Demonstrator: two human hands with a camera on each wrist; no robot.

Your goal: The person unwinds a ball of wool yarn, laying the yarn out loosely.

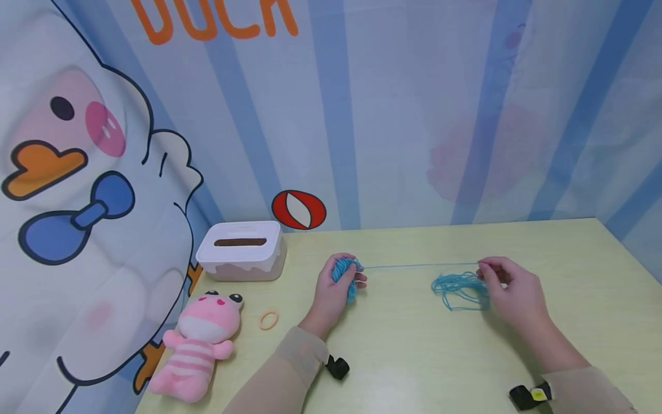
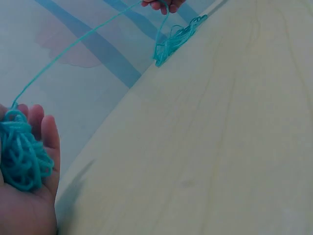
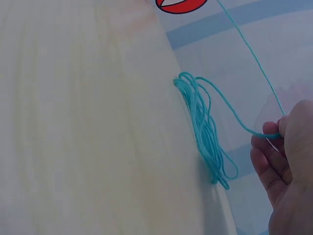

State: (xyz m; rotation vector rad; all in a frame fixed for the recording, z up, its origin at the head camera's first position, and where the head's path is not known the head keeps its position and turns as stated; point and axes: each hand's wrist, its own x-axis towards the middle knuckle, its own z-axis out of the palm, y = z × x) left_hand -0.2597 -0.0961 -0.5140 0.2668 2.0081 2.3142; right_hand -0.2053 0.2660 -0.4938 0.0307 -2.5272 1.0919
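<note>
A wound ball of turquoise yarn [image 1: 342, 270] lies in my left hand [image 1: 331, 290], with the fingers and thumb curled round it. From it a single strand [image 1: 419, 265] runs taut to the right. My right hand [image 1: 517, 290] pinches that strand between thumb and fingertips, above the table. Beside and below the right hand, a loose heap of the same yarn [image 1: 457, 287] lies in long loops on the table. In the right wrist view, the strand bends at the pinch [image 3: 279, 133] and drops back to the loose yarn [image 3: 203, 132].
On the left of the pale wooden table [image 1: 393, 356] lie a pink striped plush toy [image 1: 199, 345] and a small orange ring [image 1: 268, 319]. A white tissue box [image 1: 241, 251] stands behind them. A printed curtain [image 1: 383, 115] hangs along the table's back edge.
</note>
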